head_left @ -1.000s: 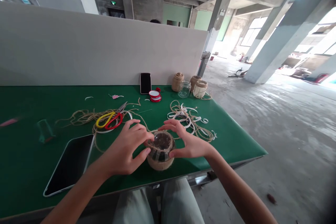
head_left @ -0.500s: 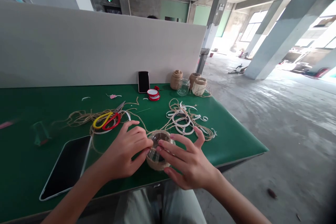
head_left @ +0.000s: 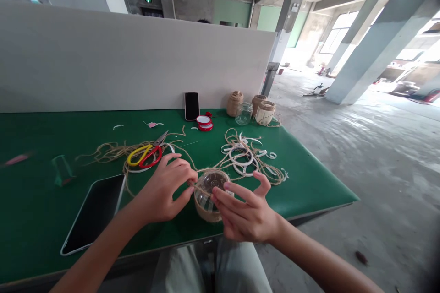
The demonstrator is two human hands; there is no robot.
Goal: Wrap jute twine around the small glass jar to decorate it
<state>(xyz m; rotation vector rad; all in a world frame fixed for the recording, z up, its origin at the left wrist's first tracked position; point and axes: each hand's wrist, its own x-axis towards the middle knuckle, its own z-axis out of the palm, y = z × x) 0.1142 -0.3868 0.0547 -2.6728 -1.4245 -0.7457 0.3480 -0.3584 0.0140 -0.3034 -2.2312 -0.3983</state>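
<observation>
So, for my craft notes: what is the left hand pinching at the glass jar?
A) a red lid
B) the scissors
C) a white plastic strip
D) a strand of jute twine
D: the strand of jute twine runs across the top of the glass jar into the fingertips of the left hand.

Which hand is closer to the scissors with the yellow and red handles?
The left hand is nearer, just to the right of the yellow-and-red-handled scissors. The right hand is farther away, on the far side of the twine-wrapped glass jar from them.
</observation>
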